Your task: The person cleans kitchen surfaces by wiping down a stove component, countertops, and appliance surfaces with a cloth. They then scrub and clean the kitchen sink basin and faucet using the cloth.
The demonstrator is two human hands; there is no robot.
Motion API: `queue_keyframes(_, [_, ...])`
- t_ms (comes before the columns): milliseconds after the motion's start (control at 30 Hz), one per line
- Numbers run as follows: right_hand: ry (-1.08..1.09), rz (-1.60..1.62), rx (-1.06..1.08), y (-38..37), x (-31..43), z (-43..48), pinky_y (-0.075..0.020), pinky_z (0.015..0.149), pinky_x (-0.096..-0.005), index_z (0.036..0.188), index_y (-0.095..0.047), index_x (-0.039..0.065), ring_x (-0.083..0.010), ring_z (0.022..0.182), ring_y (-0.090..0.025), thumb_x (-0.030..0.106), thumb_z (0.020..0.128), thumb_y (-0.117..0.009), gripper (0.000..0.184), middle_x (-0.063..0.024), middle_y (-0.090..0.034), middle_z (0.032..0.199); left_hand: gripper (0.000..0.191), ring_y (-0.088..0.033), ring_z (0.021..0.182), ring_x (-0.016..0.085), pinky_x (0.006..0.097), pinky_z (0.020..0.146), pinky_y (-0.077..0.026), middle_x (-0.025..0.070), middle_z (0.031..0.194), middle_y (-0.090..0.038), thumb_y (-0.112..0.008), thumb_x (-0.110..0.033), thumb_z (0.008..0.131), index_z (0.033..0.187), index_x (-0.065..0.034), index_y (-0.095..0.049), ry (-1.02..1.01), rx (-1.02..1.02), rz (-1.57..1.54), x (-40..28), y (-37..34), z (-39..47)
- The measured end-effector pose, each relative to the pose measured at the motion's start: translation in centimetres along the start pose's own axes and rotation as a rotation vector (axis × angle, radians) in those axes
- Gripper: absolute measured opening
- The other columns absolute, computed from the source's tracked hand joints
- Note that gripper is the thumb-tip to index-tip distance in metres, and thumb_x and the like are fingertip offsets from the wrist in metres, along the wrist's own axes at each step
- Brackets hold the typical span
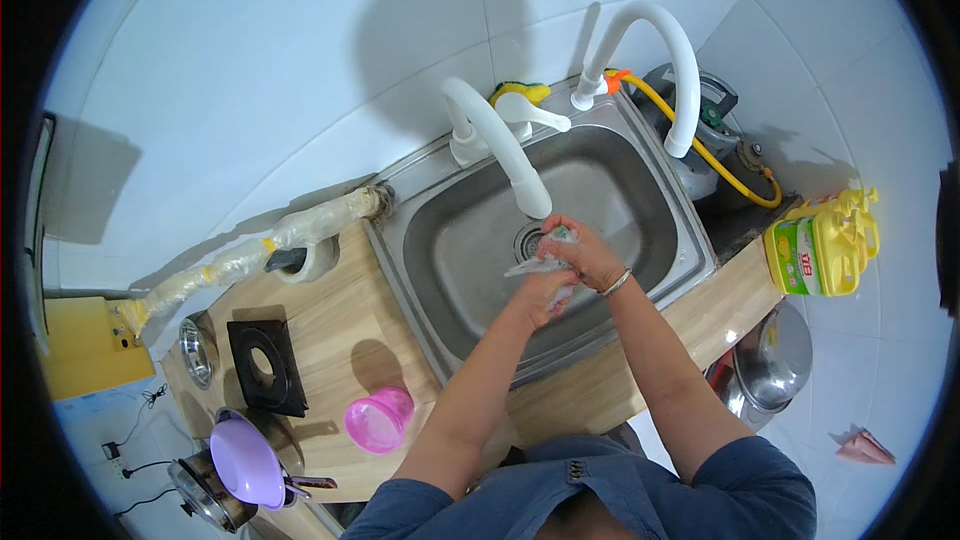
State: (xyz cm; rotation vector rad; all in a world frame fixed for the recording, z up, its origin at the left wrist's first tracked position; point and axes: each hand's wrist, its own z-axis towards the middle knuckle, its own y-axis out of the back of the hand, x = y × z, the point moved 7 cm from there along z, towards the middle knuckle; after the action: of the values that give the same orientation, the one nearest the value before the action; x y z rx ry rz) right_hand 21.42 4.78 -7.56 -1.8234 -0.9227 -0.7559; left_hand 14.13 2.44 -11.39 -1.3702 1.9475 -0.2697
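Both of my hands are together above the stainless steel sink (465, 277), in front of the drain (529, 240). A crumpled whitish, translucent piece (551, 262) with a green patch is gripped between them; it looks like thin plastic, though its exact kind is unclear. My right hand (589, 255), with a bracelet at the wrist, closes around its upper part. Slightly lower, my left hand (546, 296) has hold of its lower side, and the fingers partly hide it. The white gooseneck faucet (499, 139) ends just above my hands. No water stream is visible.
A second white spout (682, 67) stands at the back right. On the left wooden counter (330, 330) are a pink cup (379, 420), a black stand (266, 367) and a purple basin (247, 461). Yellow detergent jugs (821, 251) stand right of the sink, near a yellow hose (712, 150).
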Motion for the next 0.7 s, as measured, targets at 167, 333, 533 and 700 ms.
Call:
queue_keyframes(167, [-0.042, -0.066, -0.097, 0.7, -1.6, -0.3, -0.0386, 0.053, -0.0229, 0.077, -0.054, 0.006, -0.0076, 0.060, -0.047, 0.028, 0.078, -0.055, 0.022, -0.0006, -0.053, 0.065, 0.010, -0.042, 0.045, 0.012, 0.0251, 0.036, -0.029, 0.0011, 0.057, -0.045, -0.054, -0.015, 0.071, 0.079, -0.0088, -0.050, -0.070, -0.131, 0.403, -0.2, 0.4, -0.4])
queue_keyframes(333, [-0.023, -0.257, -0.285, 2.4, -4.1, -0.4, -0.0356, 0.050, -0.0245, 0.070, -0.053, 0.004, -0.0096, 0.054, -0.043, 0.035, 0.081, -0.048, 0.034, -0.0001, -0.049, 0.058, 0.027, -0.054, 0.072, 0.022, 0.0324, 0.061, -0.042, 0.0090, 0.078, -0.057, -0.054, -0.015, 0.072, 0.097, -0.0064, -0.050, -0.625, -0.075, 0.876, -1.0, -0.2, -0.9])
queue_keyframes(533, [-0.046, -0.408, -0.320, 1.8, -4.3, -1.4, -0.0387, 0.051, -0.0263, 0.069, -0.053, 0.002, -0.0155, 0.052, -0.047, 0.033, 0.086, -0.040, 0.037, -0.0052, -0.053, 0.063, 0.052, -0.052, 0.093, 0.025, 0.0330, 0.075, -0.040, 0.0136, 0.098, -0.056, -0.060, -0.016, 0.068, 0.114, -0.0072, -0.039, -0.723, -0.227, 0.853, -0.9, 0.4, -2.0])
queue_keyframes(700, [0.066, -0.094, -0.409, 2.2, -4.9, -0.9, -0.0396, 0.053, -0.0256, 0.073, -0.057, 0.000, -0.0130, 0.055, -0.048, 0.035, 0.086, -0.038, 0.042, -0.0053, -0.054, 0.062, 0.063, -0.048, 0.093, 0.017, 0.0275, 0.080, -0.037, 0.0104, 0.103, -0.051, -0.063, -0.025, 0.068, 0.117, -0.0012, -0.034, -0.278, -0.053, 0.804, -0.7, 1.5, -1.7])
